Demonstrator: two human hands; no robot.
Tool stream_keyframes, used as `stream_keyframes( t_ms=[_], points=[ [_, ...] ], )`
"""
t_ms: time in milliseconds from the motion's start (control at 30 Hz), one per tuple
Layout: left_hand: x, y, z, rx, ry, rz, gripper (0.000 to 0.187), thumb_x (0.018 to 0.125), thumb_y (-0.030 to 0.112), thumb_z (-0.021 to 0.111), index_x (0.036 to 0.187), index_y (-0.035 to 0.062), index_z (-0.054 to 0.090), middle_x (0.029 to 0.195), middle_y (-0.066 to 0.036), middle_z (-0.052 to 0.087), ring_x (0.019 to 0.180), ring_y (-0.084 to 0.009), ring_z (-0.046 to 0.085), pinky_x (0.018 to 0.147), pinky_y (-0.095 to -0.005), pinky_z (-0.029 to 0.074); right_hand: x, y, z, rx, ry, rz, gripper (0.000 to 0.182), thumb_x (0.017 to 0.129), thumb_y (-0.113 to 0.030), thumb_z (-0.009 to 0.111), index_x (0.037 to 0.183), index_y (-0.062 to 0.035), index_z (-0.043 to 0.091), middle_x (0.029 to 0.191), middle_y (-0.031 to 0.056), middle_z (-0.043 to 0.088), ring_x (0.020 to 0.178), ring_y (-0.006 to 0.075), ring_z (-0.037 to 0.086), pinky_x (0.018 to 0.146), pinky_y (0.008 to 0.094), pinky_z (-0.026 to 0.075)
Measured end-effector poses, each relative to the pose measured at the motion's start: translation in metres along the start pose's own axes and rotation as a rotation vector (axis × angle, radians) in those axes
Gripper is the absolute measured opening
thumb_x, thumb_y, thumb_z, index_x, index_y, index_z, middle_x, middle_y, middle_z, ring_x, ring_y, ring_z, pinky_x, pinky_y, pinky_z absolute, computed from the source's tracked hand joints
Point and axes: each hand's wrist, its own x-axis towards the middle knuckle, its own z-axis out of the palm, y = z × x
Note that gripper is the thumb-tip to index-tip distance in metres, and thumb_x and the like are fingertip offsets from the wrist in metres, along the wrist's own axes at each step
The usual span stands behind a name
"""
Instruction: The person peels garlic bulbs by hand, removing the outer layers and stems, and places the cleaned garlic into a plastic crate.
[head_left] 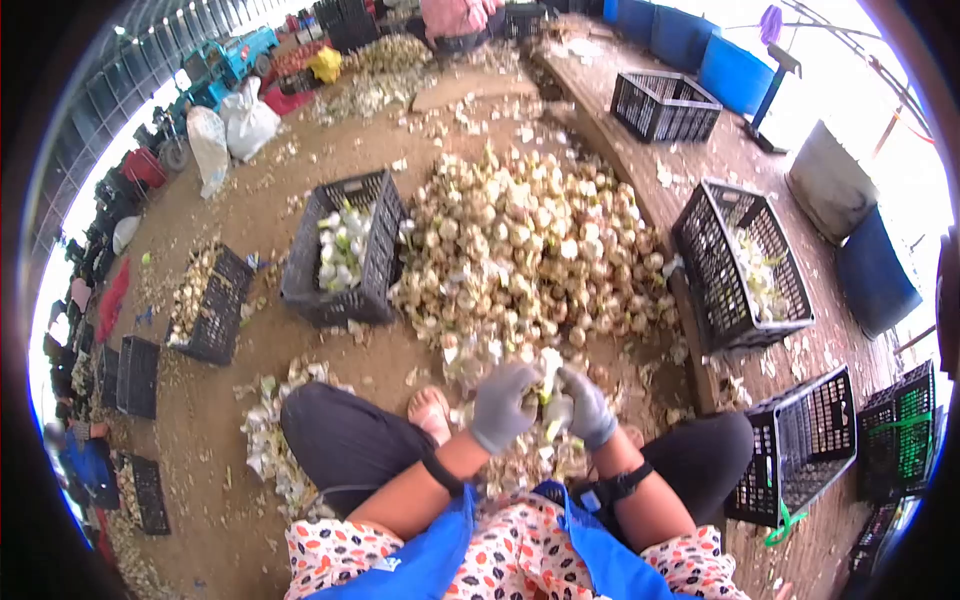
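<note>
Between my two gloved hands, above the ground in front of my crossed legs, is a pale bulb (547, 382) with a bit of green on it, like an onion or garlic. My left hand (503, 407) is closed, its fingers curled against the bulb's left side. From the right, my right hand (588, 405) also closes on it, with thumb and fingers drawn together. Parts of the bulb are hidden by the gloves. Just beyond lies a large pile of brownish-white bulbs (535, 250). Papery peelings (540, 460) litter the ground beneath my hands.
Left of the pile stands a black crate (345, 245) holding peeled white-green bulbs. On the wooden platform (620, 140) at right are another part-filled crate (745, 265) and a tilted crate (800, 445). Peelings heap (280, 435) beside my left knee. Another person (460, 18) sits at the far end.
</note>
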Motion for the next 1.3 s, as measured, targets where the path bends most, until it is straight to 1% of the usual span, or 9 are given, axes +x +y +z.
stream_keyframes(
  t_ms=[100,233,400,600,667,967,1067,1167,1300],
  points=[
    [-0.005,-0.007,0.004,-0.156,-0.038,-0.038,0.026,0.062,0.003,0.059,0.088,0.0086,0.06,0.081,-0.011,0.063,0.076,-0.0313,0.06,0.07,-0.037,0.048,-0.002,0.023,-0.002,0.144,-0.292,0.268,0.054,0.076,-0.012,0.07,0.124,0.0,0.049,0.111,0.0239,0.059,0.096,0.04,0.06,0.081,0.0388,0.051],
    [0.009,-0.018,-0.014,-0.488,-0.112,-0.319,0.026,0.062,-0.009,0.037,0.076,0.0021,0.057,0.071,-0.005,0.06,0.069,-0.0144,0.057,0.072,-0.0287,0.048,0.031,-0.029,-0.018,1.122,-0.438,1.177,0.045,0.086,-0.034,0.064,0.117,-0.0024,0.054,0.094,0.0099,0.064,0.079,0.0185,0.065,0.064,0.0292,0.052],
    [-0.013,-0.065,0.013,-0.301,-0.146,-0.461,0.025,0.072,0.007,0.056,0.096,0.0021,0.061,0.089,-0.019,0.066,0.078,-0.0317,0.064,0.069,-0.037,0.051,0.021,-0.039,-0.01,1.3,-0.925,1.151,0.048,0.083,-0.04,0.066,0.111,-0.0016,0.059,0.079,0.0055,0.066,0.062,0.0107,0.062,0.053,0.0208,0.05],
    [0.004,-0.062,-0.008,0.38,-0.696,-0.78,0.059,0.074,0.024,0.065,0.13,0.0151,0.046,0.125,-0.022,0.049,0.098,-0.0341,0.061,0.088,-0.042,0.047,0.011,-0.032,0.008,1.468,-0.559,0.753,0.048,0.09,-0.048,0.054,0.103,-0.0022,0.06,0.096,0.0078,0.063,0.076,0.013,0.062,0.057,0.0219,0.048],
    [-0.002,-0.053,-0.013,0.29,-0.693,-0.656,0.078,0.07,0.019,0.07,0.138,0.0201,0.033,0.142,-0.016,0.026,0.109,-0.0332,0.053,0.095,-0.0406,0.044,0.017,-0.023,0.007,0.889,-0.296,0.964,0.046,0.094,-0.045,0.048,0.105,-0.0014,0.059,0.1,0.0072,0.063,0.082,0.0126,0.059,0.068,0.0228,0.047],
    [0.0,-0.016,0.014,-0.45,-0.248,-0.343,0.016,0.088,0.003,0.057,0.104,0.0033,0.055,0.095,-0.006,0.061,0.085,-0.013,0.059,0.076,-0.0234,0.047,0.004,0.002,0.015,0.673,0.186,1.099,0.028,0.094,-0.025,0.045,0.085,-0.0023,0.06,0.075,0.0021,0.057,0.067,0.0107,0.052,0.061,0.0256,0.044],
    [0.01,-0.005,0.003,-1.01,-0.086,-0.744,0.012,0.089,0.0,0.055,0.1,0.0028,0.056,0.094,-0.002,0.06,0.085,-0.0078,0.057,0.073,-0.0224,0.047,0.008,0.005,0.002,0.742,0.267,1.107,0.02,0.089,-0.02,0.048,0.086,-0.0029,0.059,0.076,0.0033,0.057,0.067,0.0128,0.053,0.06,0.0261,0.044],
    [0.008,-0.015,0.006,-0.688,0.007,-0.526,0.01,0.088,-0.001,0.056,0.097,0.0023,0.057,0.09,-0.001,0.06,0.083,-0.0088,0.057,0.07,-0.0239,0.047,0.017,0.01,0.004,0.38,0.162,0.737,0.018,0.085,-0.019,0.054,0.087,-0.0014,0.058,0.075,0.0029,0.056,0.065,0.0124,0.052,0.058,0.0266,0.044],
    [0.01,-0.01,-0.003,-0.264,-0.078,-0.137,0.013,0.08,-0.005,0.06,0.09,0.0024,0.057,0.086,-0.008,0.059,0.077,-0.021,0.058,0.07,-0.0284,0.047,0.021,-0.011,0.007,0.263,0.127,0.862,0.018,0.081,-0.016,0.06,0.082,0.0004,0.053,0.067,0.0042,0.053,0.061,0.0109,0.046,0.057,0.0274,0.041]
  ],
)
